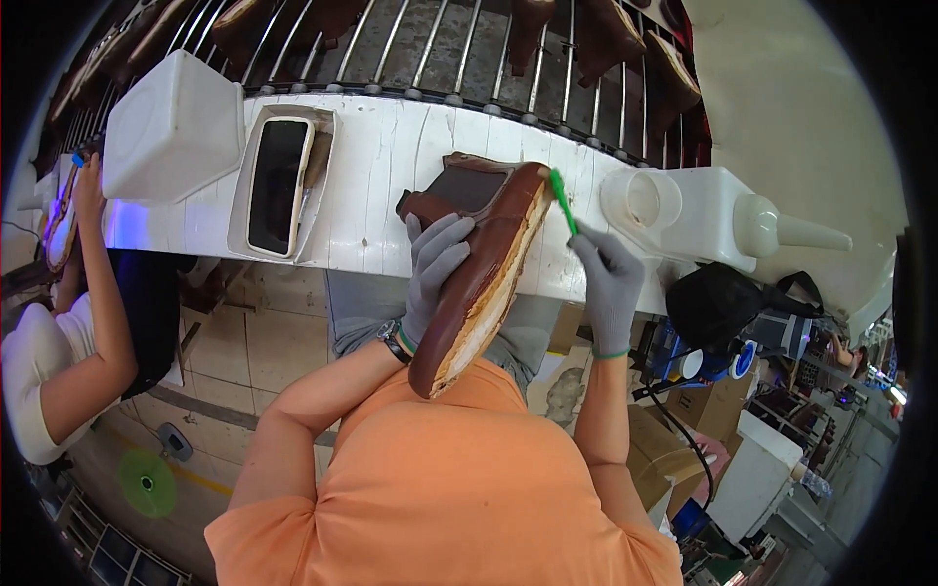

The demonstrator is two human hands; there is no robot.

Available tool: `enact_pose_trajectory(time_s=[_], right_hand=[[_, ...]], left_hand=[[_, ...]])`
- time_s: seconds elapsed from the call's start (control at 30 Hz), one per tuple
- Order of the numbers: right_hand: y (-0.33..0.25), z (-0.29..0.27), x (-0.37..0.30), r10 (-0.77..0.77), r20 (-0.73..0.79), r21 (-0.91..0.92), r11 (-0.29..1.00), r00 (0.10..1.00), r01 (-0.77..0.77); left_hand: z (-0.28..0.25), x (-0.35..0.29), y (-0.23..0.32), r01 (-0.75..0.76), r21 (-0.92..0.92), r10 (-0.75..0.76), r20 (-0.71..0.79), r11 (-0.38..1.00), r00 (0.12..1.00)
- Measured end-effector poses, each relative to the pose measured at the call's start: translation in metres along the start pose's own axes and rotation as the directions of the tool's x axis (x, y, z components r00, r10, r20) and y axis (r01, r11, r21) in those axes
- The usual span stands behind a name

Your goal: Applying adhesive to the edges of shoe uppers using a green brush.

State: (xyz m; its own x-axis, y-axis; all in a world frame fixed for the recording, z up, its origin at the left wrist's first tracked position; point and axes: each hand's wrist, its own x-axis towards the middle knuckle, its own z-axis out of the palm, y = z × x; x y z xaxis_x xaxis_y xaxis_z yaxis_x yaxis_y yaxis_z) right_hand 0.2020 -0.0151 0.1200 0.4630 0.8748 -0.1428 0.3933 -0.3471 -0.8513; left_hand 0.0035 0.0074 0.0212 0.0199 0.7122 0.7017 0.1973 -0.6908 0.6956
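A dark brown ankle boot upper (489, 244) lies tilted on its side above the table's near edge, its pale, unsoled bottom facing right. My left hand (437, 269), in a grey glove, grips it around the middle. In my gloved right hand (608, 273) is a green toothbrush (564, 200), pinched by the handle. The brush head touches or nearly touches the boot's upper right end, along the edge of its bottom. To the right of the brush stands a round translucent cup (641, 198).
A white table (371, 195) runs across, with a roller conveyor (459, 49) carrying more boots behind it. At left are a phone (278, 186) in a tray and a white container (174, 127); at right, a white bottle (718, 215). A co-worker (78, 352) sits at far left.
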Motion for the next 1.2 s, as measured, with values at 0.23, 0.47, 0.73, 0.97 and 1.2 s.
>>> enact_pose_trajectory(time_s=[0.23, 0.47, 0.73, 0.97, 1.2], right_hand=[[-0.019, -0.013, -0.043, -0.175, 0.222, 0.099, 0.983, 0.959, 0.157], [0.006, 0.005, 0.018, -0.056, -0.022, 0.063, 0.996, 0.998, 0.057], [-0.02, -0.013, -0.045, -0.035, 0.15, 0.198, 0.98, 0.988, 0.004], [-0.04, -0.022, -0.069, -0.299, 0.173, 0.21, 0.942, 0.939, 0.261], [-0.063, -0.029, -0.079, -0.429, 0.191, 0.143, 0.902, 0.883, 0.408]], left_hand=[[0.004, -0.002, -0.001, 0.021, -0.023, -0.022, -0.044, 1.0, 0.999], [-0.003, 0.012, 0.005, -0.011, -0.003, 0.011, 0.036, 1.0, 0.999], [-0.009, 0.037, 0.016, -0.021, 0.052, 0.013, 0.157, 0.998, 0.988], [-0.01, 0.057, 0.022, -0.022, 0.058, 0.007, 0.246, 0.998, 0.969], [-0.015, 0.082, 0.026, -0.114, 0.087, 0.078, 0.337, 0.99, 0.938]])
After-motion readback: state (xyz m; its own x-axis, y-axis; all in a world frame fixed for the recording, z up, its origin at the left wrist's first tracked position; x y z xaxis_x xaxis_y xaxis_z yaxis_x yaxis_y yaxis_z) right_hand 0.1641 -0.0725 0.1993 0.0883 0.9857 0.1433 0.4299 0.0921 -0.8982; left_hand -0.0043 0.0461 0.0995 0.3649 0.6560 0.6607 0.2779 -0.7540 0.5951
